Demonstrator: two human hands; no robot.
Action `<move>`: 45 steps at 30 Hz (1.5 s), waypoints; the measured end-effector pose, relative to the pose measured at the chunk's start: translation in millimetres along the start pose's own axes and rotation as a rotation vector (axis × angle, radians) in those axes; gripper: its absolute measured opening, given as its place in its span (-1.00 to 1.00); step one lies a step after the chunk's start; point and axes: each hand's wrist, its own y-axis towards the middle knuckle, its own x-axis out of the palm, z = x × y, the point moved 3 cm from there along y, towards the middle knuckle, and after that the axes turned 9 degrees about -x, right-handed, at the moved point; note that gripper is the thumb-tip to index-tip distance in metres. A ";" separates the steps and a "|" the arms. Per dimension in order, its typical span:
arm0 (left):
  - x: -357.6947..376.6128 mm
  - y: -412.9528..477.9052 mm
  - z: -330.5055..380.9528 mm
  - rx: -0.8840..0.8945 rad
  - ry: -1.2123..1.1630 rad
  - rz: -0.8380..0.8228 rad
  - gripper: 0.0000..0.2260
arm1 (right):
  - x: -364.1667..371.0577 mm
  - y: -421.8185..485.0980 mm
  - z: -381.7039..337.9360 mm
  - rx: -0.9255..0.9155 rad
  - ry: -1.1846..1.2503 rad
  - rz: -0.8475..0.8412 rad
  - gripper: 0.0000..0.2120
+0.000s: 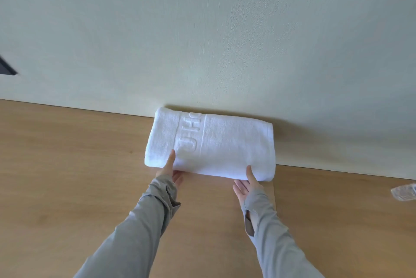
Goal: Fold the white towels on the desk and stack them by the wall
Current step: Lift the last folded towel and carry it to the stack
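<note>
Nearest you, your two grey sleeves (135, 232) reach out over the wooden counter (67, 165). Your left hand (171, 172) pinches the near edge of the towel (216, 142) toward its left end, thumb laid on top and fingers tucked beneath. Your right hand (246, 184) does the same toward the right end, palm turned up under the cloth.

The towel is folded into a thick white oblong with an embossed band of letters across its top. Its far edge lies right at the wall (202, 30). Whether its underside rests on the counter or hangs just above it cannot be told from here.

Expect it to be light, soft and floppy. The layers will likely sag or slide apart if held by one end only, so the best hold is at both ends of the near folded edge, with fingers well under the bottom layer.

Far off to the right, near the wall, a small clear plastic thing (405, 191) lies on the counter, well apart from the towel.
</note>
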 end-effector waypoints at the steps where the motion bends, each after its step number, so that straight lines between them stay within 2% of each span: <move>1: 2.2 4.7 0.4 -0.003 -0.066 -0.021 -0.40 | 3.3 2.2 0.5 0.010 0.098 0.016 -0.40; 3: 7.2 12.0 0.1 -0.020 -0.152 -0.073 -0.44 | 10.3 4.8 -1.6 0.024 0.274 0.053 -0.40; 5: 10.4 16.3 -1.3 -0.041 -0.172 -0.079 -0.38 | 18.0 5.4 -5.0 0.031 0.375 0.081 -0.40; 11: 27.5 13.1 8.2 -0.021 -0.251 -0.033 -0.37 | 32.5 13.3 -13.0 0.015 0.384 0.100 -0.48; 14: 30.3 10.2 7.4 -0.030 -0.295 0.000 -0.47 | 35.9 14.7 -16.4 -0.059 0.405 0.040 -0.60; 18: 38.5 0.2 13.6 0.049 -0.362 -0.027 -0.58 | 45.3 10.7 -24.6 -0.134 0.445 -0.058 -0.81; 23: 40.0 -19.0 20.0 0.074 -0.410 -0.042 -0.66 | 50.9 0.3 -39.6 -0.172 0.492 -0.152 -0.75; 28: 27.4 -55.6 32.1 0.120 -0.505 -0.043 -0.67 | 64.6 -28.6 -50.5 -0.159 0.445 -0.217 -0.85; 33: -0.3 -109.9 58.2 0.251 -0.566 -0.044 -0.61 | 100.3 -72.9 -52.0 -0.150 0.408 -0.308 -0.73; 45: -131.2 -250.4 116.5 0.486 -0.922 -0.018 -0.55 | 225.5 -218.1 -8.1 -0.100 0.162 -0.645 -0.82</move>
